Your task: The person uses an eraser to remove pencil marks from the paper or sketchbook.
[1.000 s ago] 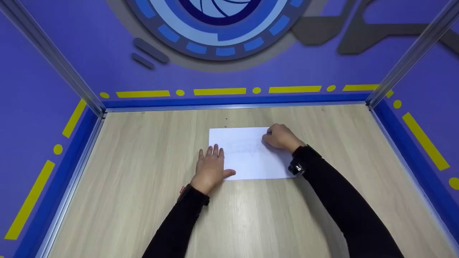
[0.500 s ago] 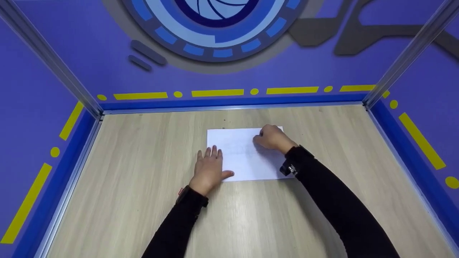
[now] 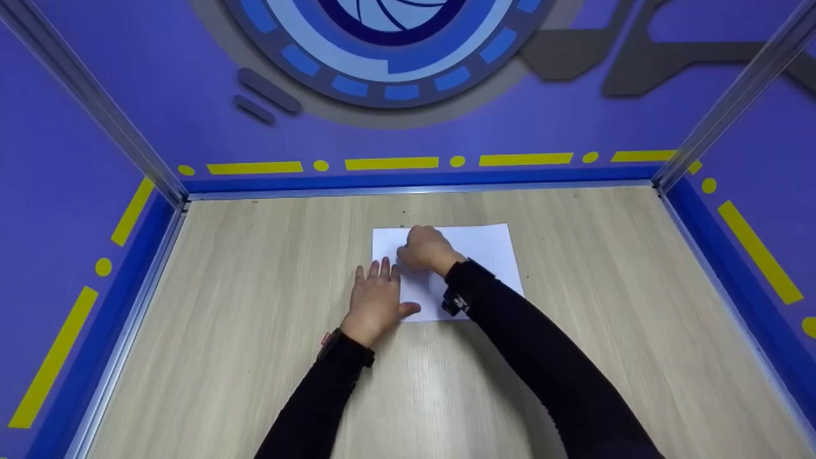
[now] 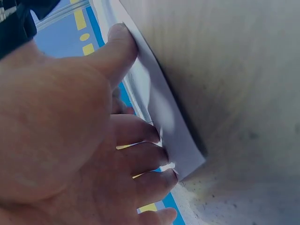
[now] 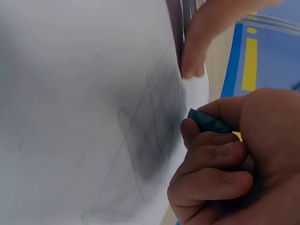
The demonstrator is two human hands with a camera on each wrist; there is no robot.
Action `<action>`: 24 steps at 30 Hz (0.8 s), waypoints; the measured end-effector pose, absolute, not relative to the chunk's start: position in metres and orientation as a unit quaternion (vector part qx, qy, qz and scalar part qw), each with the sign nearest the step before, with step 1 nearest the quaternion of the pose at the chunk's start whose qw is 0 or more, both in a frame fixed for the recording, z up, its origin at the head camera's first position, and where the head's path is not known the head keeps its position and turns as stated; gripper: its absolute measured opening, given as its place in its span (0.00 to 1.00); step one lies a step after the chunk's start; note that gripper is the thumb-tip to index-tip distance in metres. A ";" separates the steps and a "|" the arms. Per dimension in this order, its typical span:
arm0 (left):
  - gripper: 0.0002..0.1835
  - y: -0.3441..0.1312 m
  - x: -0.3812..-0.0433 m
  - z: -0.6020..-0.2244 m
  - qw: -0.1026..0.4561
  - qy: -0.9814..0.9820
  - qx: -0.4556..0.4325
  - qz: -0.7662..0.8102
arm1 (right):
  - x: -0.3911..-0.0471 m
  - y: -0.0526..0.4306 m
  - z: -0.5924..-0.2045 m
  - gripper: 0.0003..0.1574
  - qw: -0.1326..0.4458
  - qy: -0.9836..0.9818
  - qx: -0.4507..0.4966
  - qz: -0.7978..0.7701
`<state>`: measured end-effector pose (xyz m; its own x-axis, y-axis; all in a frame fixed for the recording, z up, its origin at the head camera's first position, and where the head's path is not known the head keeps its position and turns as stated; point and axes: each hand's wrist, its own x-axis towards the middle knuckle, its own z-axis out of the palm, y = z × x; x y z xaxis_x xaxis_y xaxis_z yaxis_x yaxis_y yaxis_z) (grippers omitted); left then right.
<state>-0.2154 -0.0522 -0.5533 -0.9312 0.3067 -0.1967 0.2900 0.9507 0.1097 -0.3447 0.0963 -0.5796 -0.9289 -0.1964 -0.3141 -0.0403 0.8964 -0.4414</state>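
A white sheet of paper (image 3: 488,245) lies flat on the table. Over its left edge spreads my left hand (image 3: 373,303), fingers straight and thumb out to the side; the left wrist view shows its fingertips along the paper's edge (image 4: 171,122). My right hand (image 3: 426,248) is on the sheet's upper left part, close to the left fingertips. Between thumb and curled fingers it pinches a small dark teal eraser (image 5: 211,123), mostly hidden in the head view. Faint pencil lines (image 5: 150,122) cross the paper beside it in the right wrist view.
The light wood table (image 3: 255,319) is bounded by a back wall (image 3: 395,140) and two side walls, purple-blue with yellow dashes. A metal rail (image 3: 421,189) runs along the table's far edge. Black sleeves and wrist cameras cover both forearms.
My right hand has slid left across the paper with the eraser, from near the upper right corner to beside the left fingertips. The left hand stays in place.
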 end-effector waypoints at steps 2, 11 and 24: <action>0.57 -0.052 -0.216 -0.554 0.106 0.982 0.150 0.039 | -0.344 0.092 -0.581 0.22 0.179 0.957 -0.057 -0.222; 0.57 -0.053 -0.216 -0.554 0.110 0.982 0.149 0.022 | -0.320 0.128 -0.559 0.25 0.164 0.955 -0.045 -0.242; 0.57 -0.054 -0.215 -0.554 0.132 0.979 0.151 0.034 | -0.297 0.275 -0.553 0.24 0.158 0.949 0.029 -0.270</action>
